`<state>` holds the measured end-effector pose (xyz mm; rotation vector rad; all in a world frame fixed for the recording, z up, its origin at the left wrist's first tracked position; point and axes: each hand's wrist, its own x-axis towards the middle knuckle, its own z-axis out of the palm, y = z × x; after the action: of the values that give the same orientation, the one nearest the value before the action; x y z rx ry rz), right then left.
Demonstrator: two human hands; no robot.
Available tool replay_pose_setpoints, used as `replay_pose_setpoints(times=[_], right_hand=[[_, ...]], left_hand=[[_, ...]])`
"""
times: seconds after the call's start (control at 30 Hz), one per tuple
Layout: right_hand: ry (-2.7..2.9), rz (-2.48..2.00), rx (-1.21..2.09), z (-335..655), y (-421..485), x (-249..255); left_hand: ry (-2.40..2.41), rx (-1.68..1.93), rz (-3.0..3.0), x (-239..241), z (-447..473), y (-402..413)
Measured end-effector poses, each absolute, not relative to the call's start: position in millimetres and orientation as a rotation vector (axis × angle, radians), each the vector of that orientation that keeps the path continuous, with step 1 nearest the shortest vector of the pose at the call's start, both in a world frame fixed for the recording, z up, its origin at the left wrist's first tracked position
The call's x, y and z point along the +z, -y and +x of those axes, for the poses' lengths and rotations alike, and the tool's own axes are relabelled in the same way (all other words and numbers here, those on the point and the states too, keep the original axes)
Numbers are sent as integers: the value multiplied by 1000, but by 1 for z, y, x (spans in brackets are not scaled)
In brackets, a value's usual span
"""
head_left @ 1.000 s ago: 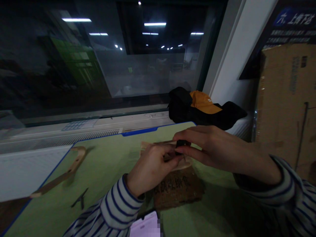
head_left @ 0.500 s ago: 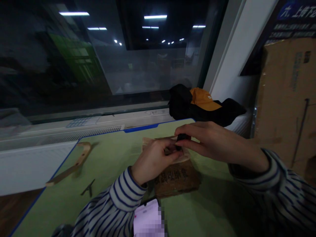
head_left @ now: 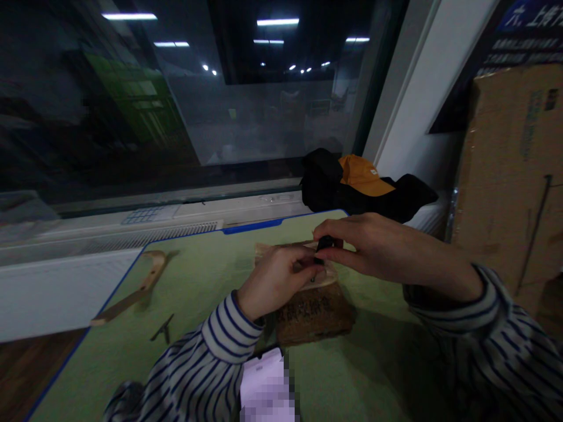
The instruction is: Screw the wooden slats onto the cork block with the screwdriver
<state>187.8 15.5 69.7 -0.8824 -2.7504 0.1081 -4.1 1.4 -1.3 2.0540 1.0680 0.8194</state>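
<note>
My right hand (head_left: 358, 240) is closed in a pinch on a small black object (head_left: 324, 241), whose exact kind I cannot make out. My left hand (head_left: 281, 275) is closed too, its fingertips meeting just below the black object; whatever they grip is hidden. A tiny dark tip shows under the left fingers. Both hands are above a pale, wood-coloured piece (head_left: 332, 276), mostly covered by them. Directly in front of it lies a brown box-like block (head_left: 314, 319) with dark written characters on its face.
A curved wooden piece with holes (head_left: 147, 281) and a small dark T-shaped tool (head_left: 163, 329) lie on the green, blue-edged table (head_left: 211, 275). A phone (head_left: 266, 381) is near my left sleeve. Behind are an orange-and-black cap (head_left: 365, 176), dark cloth and a window; a cardboard box (head_left: 505, 176) stands right.
The view has shifted slightly. Both hands keep almost the same place; the black object is tilted a little differently, and a dark tip now shows below my left fingers.
</note>
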Motion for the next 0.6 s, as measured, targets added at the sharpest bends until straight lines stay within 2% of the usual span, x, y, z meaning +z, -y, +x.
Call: replay_pose_setpoints(times=[0.4, 0.6], right_hand=[[2808, -929, 36, 192, -25, 74], [2808, -878, 6, 187, -25, 72]], left_hand=[[-1083, 827, 2136, 4, -2, -4], [-1121, 511, 2199, 20, -7, -13]])
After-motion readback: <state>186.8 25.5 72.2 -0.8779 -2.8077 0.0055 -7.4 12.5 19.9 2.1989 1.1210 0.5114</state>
